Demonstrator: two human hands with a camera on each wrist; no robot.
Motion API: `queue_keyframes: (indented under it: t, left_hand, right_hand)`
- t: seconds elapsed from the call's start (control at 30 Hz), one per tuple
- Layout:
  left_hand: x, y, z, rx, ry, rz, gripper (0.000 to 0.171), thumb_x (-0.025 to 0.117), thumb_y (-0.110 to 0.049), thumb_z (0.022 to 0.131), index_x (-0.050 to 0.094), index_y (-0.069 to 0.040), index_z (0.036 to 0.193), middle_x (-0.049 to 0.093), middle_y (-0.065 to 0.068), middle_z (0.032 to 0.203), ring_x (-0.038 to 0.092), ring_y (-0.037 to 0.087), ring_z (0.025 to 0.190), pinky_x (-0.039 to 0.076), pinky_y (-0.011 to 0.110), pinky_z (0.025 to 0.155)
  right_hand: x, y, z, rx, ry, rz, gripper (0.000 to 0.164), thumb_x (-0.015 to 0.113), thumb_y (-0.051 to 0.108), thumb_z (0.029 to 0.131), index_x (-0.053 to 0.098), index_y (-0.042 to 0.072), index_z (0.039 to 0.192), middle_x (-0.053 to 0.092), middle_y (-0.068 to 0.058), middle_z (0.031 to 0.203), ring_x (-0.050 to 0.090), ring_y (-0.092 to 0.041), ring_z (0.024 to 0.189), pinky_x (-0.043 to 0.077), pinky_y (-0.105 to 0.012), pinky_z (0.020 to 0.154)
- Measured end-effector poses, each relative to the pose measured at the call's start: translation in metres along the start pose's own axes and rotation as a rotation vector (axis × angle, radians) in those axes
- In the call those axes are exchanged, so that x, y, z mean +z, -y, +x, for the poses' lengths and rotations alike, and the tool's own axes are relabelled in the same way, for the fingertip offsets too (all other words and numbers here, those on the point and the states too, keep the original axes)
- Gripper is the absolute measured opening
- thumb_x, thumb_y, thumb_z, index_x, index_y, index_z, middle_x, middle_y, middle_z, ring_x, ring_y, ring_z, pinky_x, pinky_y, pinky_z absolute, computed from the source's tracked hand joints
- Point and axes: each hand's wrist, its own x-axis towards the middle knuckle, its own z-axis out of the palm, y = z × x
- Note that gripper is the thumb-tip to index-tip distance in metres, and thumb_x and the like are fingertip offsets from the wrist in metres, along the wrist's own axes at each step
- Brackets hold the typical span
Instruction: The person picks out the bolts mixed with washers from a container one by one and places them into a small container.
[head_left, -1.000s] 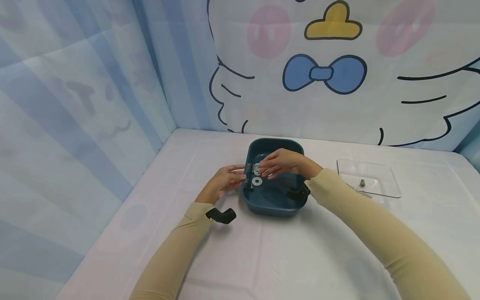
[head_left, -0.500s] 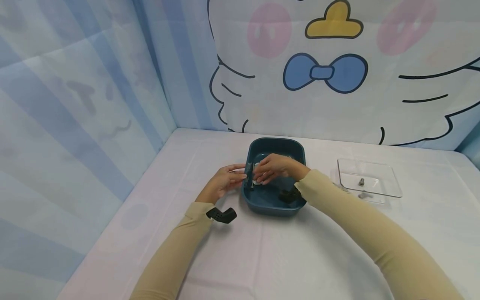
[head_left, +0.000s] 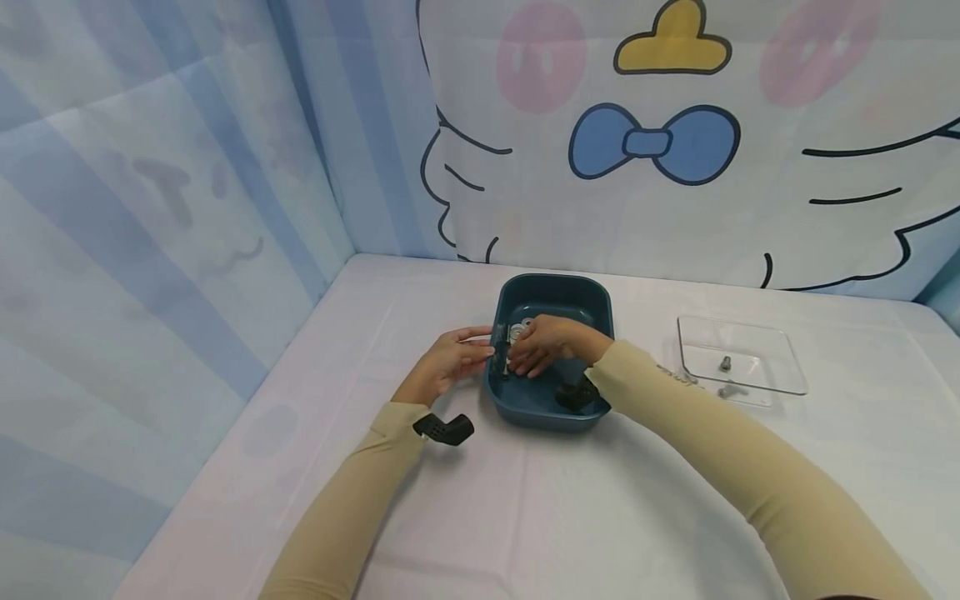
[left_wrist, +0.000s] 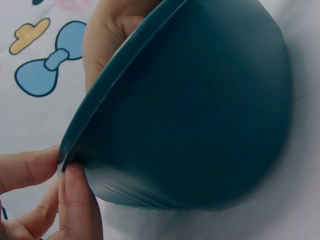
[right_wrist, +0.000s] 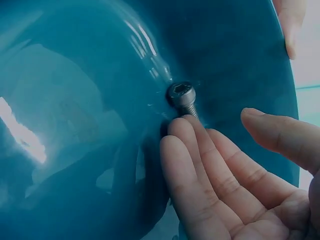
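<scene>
A dark teal plastic bin stands on the table. My left hand pinches its left rim between thumb and fingers, as the left wrist view shows at the rim. Down inside the bin is my right hand, palm turned toward the left wall. In the right wrist view its fingers are fairly straight, thumb apart, fingertips right at the shank of a socket-head screw. Metal washers lie just beyond the right fingers, which partly hide them.
A clear plastic tray stands to the right on the white-covered table, with a small metal bolt showing in it. Printed fabric hangs behind and to the left. The right forearm crosses the space between tray and bin.
My right hand has moved down and inward to the bin's left side, then slightly back to the right, uncovering washers again. The left hand keeps its place at the rim.
</scene>
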Motion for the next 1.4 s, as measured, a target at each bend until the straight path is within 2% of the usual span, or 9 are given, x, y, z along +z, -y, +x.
queue_keyframes:
  t: [0.27, 0.57, 0.83, 1.13, 1.4]
  left_hand:
    - [0.0, 0.0, -0.001, 0.006, -0.007, 0.007, 0.046, 0.059, -0.001, 0.089, 0.051, -0.009, 0.134, 0.054, 0.017, 0.132, 0.061, 0.007, 0.08, 0.05, 0.017, 0.066]
    - [0.0, 0.0, -0.001, 0.011, 0.007, 0.013, 0.046, 0.058, -0.001, 0.09, 0.051, -0.008, 0.134, 0.054, 0.018, 0.131, 0.061, 0.005, 0.074, 0.05, 0.017, 0.066]
    - [-0.001, 0.001, -0.001, 0.004, 0.01, 0.009, 0.046, 0.058, -0.001, 0.09, 0.05, -0.008, 0.135, 0.053, 0.018, 0.133, 0.06, 0.006, 0.077, 0.05, 0.017, 0.067]
    - [-0.001, 0.0, -0.002, 0.002, 0.012, 0.005, 0.046, 0.058, -0.001, 0.09, 0.05, -0.007, 0.135, 0.054, 0.018, 0.134, 0.061, 0.006, 0.077, 0.051, 0.017, 0.067]
    - [-0.001, 0.0, -0.001, 0.003, 0.003, 0.012, 0.045, 0.059, -0.001, 0.09, 0.052, -0.008, 0.134, 0.055, 0.016, 0.132, 0.062, 0.006, 0.08, 0.051, 0.017, 0.068]
  right_hand:
    - [0.0, 0.0, 0.0, 0.032, 0.038, -0.019, 0.027, 0.058, 0.011, 0.092, 0.063, -0.009, 0.109, 0.072, -0.004, 0.079, 0.068, -0.012, 0.072, 0.057, -0.029, 0.073]
    - [0.007, 0.006, 0.001, 0.09, 0.049, 0.002, 0.029, 0.056, 0.011, 0.092, 0.061, -0.009, 0.113, 0.07, -0.003, 0.075, 0.068, -0.011, 0.07, 0.057, -0.027, 0.072]
    - [0.009, 0.006, 0.007, 0.095, 0.059, 0.039, 0.024, 0.057, 0.01, 0.092, 0.063, -0.008, 0.107, 0.07, -0.004, 0.072, 0.068, -0.011, 0.066, 0.056, -0.024, 0.068]
    - [0.014, 0.006, 0.012, 0.122, 0.019, 0.1, 0.018, 0.059, 0.008, 0.091, 0.064, -0.005, 0.102, 0.069, -0.005, 0.068, 0.067, -0.01, 0.061, 0.055, -0.021, 0.063]
    - [0.015, 0.007, 0.011, 0.105, -0.034, 0.084, 0.019, 0.062, 0.006, 0.089, 0.066, -0.006, 0.103, 0.069, -0.004, 0.066, 0.067, -0.01, 0.06, 0.055, -0.021, 0.061]
